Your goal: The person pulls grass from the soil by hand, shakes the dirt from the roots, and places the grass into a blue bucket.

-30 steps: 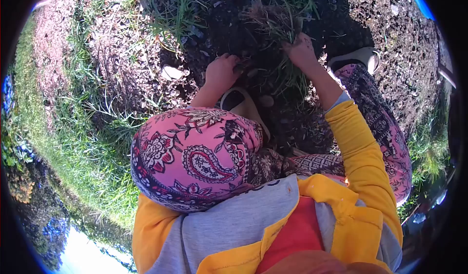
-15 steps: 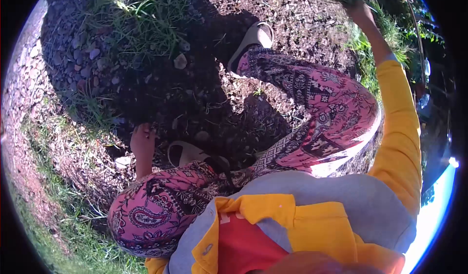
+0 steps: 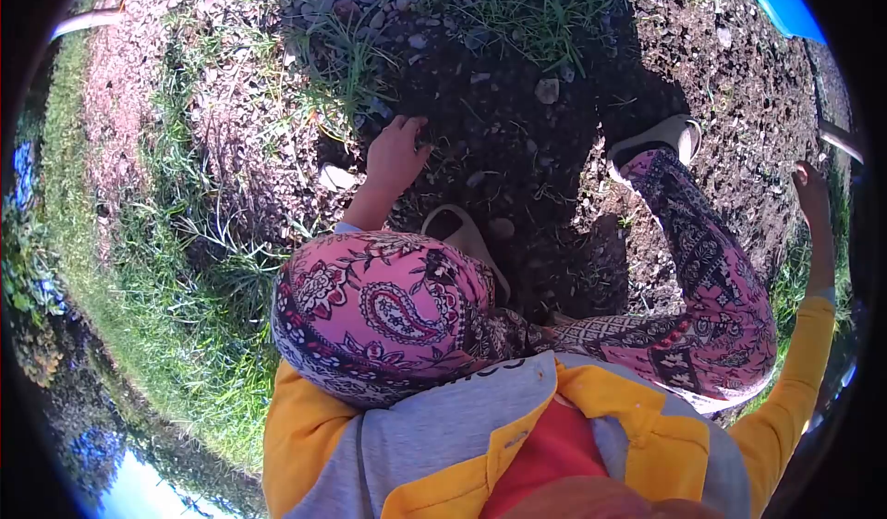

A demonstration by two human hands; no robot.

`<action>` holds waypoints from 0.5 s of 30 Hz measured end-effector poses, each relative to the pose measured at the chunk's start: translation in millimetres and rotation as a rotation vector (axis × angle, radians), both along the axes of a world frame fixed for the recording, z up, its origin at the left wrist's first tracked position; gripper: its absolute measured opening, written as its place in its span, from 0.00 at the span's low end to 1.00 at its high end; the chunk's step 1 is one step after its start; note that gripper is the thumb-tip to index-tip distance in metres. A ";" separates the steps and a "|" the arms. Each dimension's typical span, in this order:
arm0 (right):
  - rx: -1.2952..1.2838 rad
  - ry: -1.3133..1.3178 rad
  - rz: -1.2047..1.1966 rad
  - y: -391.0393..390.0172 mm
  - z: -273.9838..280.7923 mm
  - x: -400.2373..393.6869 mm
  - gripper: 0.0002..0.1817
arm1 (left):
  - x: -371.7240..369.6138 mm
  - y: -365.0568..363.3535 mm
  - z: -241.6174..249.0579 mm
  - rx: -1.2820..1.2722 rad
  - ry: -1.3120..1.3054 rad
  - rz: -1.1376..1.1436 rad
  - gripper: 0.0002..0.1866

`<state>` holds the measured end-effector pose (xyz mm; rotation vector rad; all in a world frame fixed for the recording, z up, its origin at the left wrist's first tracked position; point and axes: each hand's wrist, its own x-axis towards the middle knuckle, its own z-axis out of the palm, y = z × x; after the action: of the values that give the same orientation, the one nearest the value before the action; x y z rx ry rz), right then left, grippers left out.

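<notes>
My left hand [image 3: 395, 156] is held low over the dark, shaded soil [image 3: 517, 168]. Its thumb stands apart from the fingers, and nothing shows in it. Close by are a clump of grass [image 3: 346, 71] and a pale stone [image 3: 337, 178]. My right hand [image 3: 811, 191] is stretched far out at the right edge of the view, above sunlit ground; its fingers look loosely apart and no object is visible in them.
My feet wear light clogs, one [image 3: 462, 237] near the left hand and one [image 3: 679, 138] farther right. Grass [image 3: 545, 11] and several stones [image 3: 547, 91] lie ahead. Something blue [image 3: 781, 0] is at the upper right. Lawn [image 3: 199, 353] spreads at the left.
A blurred green clump at my right hand is no longer there. The view has turned, so the ground and my left hand appear farther right. My left hand's fingers now show more clearly.
</notes>
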<state>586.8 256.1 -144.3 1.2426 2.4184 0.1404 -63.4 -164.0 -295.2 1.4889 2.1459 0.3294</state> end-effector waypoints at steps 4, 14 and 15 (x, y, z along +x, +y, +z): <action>-0.433 0.496 0.221 -110.0 -61.3 -341.8 0.12 | -0.4 -7.2 -5.0 0.005 -0.045 0.060 0.20; -0.167 0.491 0.427 -196.8 -245.4 -549.6 0.27 | 2.1 -18.0 -15.8 -0.031 -0.128 0.135 0.20; -0.110 0.506 0.345 -190.9 -249.7 -550.6 0.28 | 1.4 -16.7 -18.0 -0.019 -0.124 0.124 0.20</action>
<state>36.3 65.1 -394.0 0.8778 3.0128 -0.2349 -62.0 -180.8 -313.3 1.2926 2.1403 0.4324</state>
